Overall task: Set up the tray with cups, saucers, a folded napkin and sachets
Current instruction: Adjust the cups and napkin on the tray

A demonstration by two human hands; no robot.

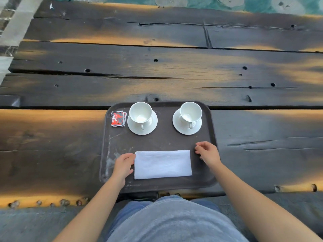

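Closest to the person, on the near half of the tray (166, 140), the folded napkin (162, 164) lies flat, square to the front rim. The left hand (123, 165) rests on the tray with relaxed fingers touching the napkin's left edge, gripping nothing. The right hand (208, 152) sits just beside the right edge, apart from it, loosely curled and empty.

The napkin looks soft, light and limp. It is best slid flat or pinched at both short edges, or the fold may open.

Farther back, the left cup (140, 112) stands upright on the left saucer (134, 128) and the right cup (190, 111) on the right saucer (178, 126), handles toward the person. They look like smooth, fragile china, so I would lift each by the saucer rim and keep it level.

A small stack of sachets (118, 119), light and loose, sits at the far left corner, just beside the left saucer. Beyond stretches the dark plank table (157, 75).
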